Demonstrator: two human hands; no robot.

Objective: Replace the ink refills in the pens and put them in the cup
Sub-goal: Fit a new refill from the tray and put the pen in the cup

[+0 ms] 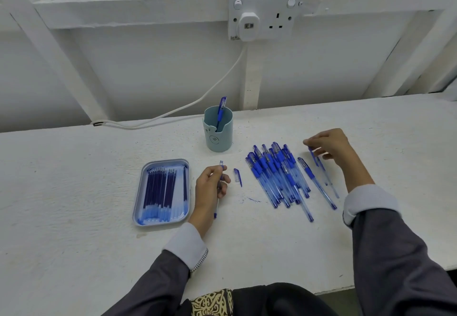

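Note:
My left hand grips an uncapped pen barrel upright, its front end poking out above my fingers. Just right of it a loose blue pen cap lies on the table. My right hand pinches a thin refill that slants down to the table, right of a pile of several blue pens. A pale blue cup with one blue pen standing in it sits behind the pile. A blue tray left of my left hand holds several dark blue refills.
A white cable runs from a wall socket down onto the table's back edge. A blue ink smear marks the white table between my hands. The table's front edge lies close to my lap.

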